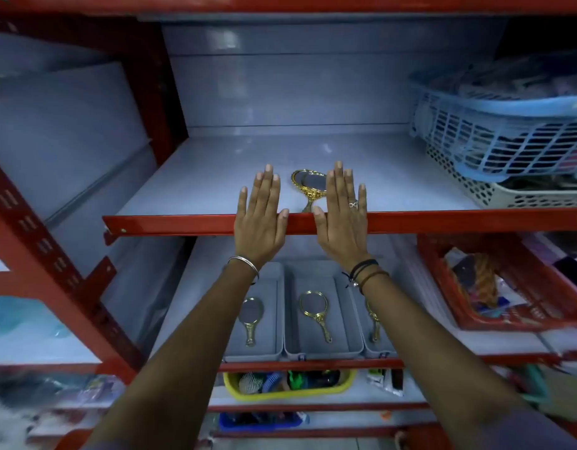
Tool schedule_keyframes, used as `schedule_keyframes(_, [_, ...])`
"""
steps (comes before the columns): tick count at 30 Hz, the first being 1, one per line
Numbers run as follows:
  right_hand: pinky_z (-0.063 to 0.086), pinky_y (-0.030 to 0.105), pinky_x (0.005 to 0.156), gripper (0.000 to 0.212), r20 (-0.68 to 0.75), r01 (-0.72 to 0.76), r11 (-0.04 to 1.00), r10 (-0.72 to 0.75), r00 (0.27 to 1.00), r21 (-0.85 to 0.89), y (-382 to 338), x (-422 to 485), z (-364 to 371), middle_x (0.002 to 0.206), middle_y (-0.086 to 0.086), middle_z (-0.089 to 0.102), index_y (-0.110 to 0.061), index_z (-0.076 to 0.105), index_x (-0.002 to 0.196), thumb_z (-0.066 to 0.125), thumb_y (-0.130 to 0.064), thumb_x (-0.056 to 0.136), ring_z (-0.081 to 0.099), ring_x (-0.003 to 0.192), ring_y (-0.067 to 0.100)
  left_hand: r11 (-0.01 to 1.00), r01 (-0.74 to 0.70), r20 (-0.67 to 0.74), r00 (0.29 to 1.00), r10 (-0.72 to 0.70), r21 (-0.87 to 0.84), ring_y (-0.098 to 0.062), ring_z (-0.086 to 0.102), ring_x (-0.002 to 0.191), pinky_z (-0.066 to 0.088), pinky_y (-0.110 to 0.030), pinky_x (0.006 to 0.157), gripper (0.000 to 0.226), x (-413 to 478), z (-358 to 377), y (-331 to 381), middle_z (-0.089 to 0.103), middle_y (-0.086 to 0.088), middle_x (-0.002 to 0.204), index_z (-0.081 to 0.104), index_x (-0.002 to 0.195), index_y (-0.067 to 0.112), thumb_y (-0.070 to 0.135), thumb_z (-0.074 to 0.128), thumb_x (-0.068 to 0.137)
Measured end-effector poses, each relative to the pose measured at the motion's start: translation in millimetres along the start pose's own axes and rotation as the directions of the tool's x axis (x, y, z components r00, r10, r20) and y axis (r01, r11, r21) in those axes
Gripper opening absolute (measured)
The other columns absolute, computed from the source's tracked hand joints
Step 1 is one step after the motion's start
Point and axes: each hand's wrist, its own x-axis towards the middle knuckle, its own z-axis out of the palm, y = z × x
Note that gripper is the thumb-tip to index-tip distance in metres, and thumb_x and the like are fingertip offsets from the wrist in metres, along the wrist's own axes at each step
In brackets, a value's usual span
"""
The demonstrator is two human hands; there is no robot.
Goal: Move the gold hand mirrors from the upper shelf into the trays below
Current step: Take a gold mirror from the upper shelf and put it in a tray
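Both hands — left [260,219], right [342,219] — flat, empty, flanking an ornate oval gold mirror [308,186].

Bare upper shelf [215,177] left of mirror [308,186]; stacked baskets [495,147] rightward.

Gold mirror [308,186] on grey shelf [394,177] edged red, blue latticed basket [495,141]
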Motion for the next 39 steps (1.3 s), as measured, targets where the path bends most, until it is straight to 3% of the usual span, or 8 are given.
schedule_keyframes(5, [-0.015,0.032,0.117,0.061,0.001,-0.023,0.989,0.023,1.000,-0.143,6.0,-2.8,19.5,0.155,0.009,0.023,-0.011,0.014,0.146,0.014,-0.043,0.094,-0.021,0.142,0.002,0.984,0.016,-0.009,1.000,-0.015,0.180,-0.002,-0.023,0.143,-0.015,-0.028,0.119,0.058,2.9,17.9,-19.7,0.030,-0.010,0.154,0.018,0.146,0.010,0.035,0.023,0.094])
schedule_keyframes(9, [-0.006,0.035,0.119,0.059,-0.091,-0.015,0.974,-0.006,0.996,-0.227,13.7,2.1,33.5,0.159,-0.005,-0.011,-0.014,0.012,0.147,0.014,-0.043,0.095,-0.015,0.144,0.005,0.968,-0.020,-0.136,0.989,0.056,0.251,-0.006,-0.016,0.146,-0.011,-0.032,0.120,0.059,2.0,33.5,-24.9,0.009,-0.002,0.159,0.005,0.150,0.017,0.039,0.010,0.096])
schedule_keyframes(16, [0.044,0.038,0.093,0.050,-0.083,-0.238,0.967,0.246,0.966,0.093,-3.1,15.7,11.1,0.138,0.004,0.051,-0.015,0.042,0.135,0.042,-0.037,0.090,0.048,0.125,0.020,0.983,-0.012,-0.180,0.983,0.046,0.184,-0.009,-0.018,0.146,-0.012,-0.031,0.120,0.061,-0.1,33.5,-24.3,-0.026,0.005,0.156,-0.013,0.147,0.017,0.040,0.007,0.095])
schedule_keyframes(20, [0.042,0.044,0.095,0.050,0.190,-0.465,0.883,0.469,0.862,-0.067,3.8,51.2,-3.6,0.131,0.014,0.047,-0.008,0.043,0.131,0.053,-0.028,0.087,0.041,0.123,0.031,0.986,0.009,-0.134,0.991,0.014,0.167,-0.008,-0.019,0.145,-0.014,-0.029,0.119,0.061,4.3,26.0,-22.1,-0.027,0.005,0.155,-0.015,0.147,0.018,0.041,0.006,0.095])
schedule_keyframes(25, [0.036,0.046,0.098,0.027,0.454,-0.588,0.782,0.609,0.650,-0.207,19.1,75.3,-3.8,0.123,0.018,0.055,-0.003,0.059,0.108,0.058,-0.021,0.087,0.041,0.122,0.035,0.980,0.134,-0.028,0.991,-0.131,0.145,-0.003,-0.022,0.143,-0.016,-0.026,0.118,0.062,8.6,11.2,-15.4,0.021,-0.013,0.156,0.012,0.147,0.010,0.036,0.022,0.092])
schedule_keyframes(31, [0.043,0.042,0.091,0.026,0.376,-0.634,0.755,0.644,0.666,-0.170,21.7,78.8,-1.3,0.112,0.019,0.064,-0.003,0.064,0.103,0.068,-0.018,0.082,0.053,0.111,0.035,0.969,0.141,0.097,0.982,-0.164,0.205,-0.017,0.012,0.145,-0.022,-0.025,0.116,0.063,26.3,-5.3,-32.5,0.026,-0.014,0.155,0.017,0.146,0.006,0.036,0.022,0.091])
schedule_keyframes(36, [0.046,0.027,0.060,0.025,0.399,-0.716,0.692,0.633,0.664,0.092,30.1,84.2,-11.3,0.079,0.018,0.069,0.006,0.067,0.078,0.077,-0.016,0.071,0.066,0.078,0.031,0.972,0.128,0.124,0.980,-0.154,0.196,-0.022,0.024,0.144,-0.018,-0.027,0.118,0.063,26.0,-4.9,-31.6,0.027,-0.013,0.155,0.018,0.146,0.007,0.036,0.020,0.091])
schedule_keyframes(39, [0.056,0.034,0.068,0.027,0.443,-0.776,0.585,0.647,0.621,0.234,29.3,85.8,-21.7,0.077,0.011,0.064,0.006,0.068,0.084,0.076,-0.017,0.072,0.064,0.074,0.027,0.978,0.107,0.131,0.983,-0.131,0.177,-0.023,0.024,0.144,-0.017,-0.026,0.118,0.063,26.7,-7.1,-32.7,0.027,-0.013,0.155,0.017,0.146,0.007,0.036,0.021,0.090])
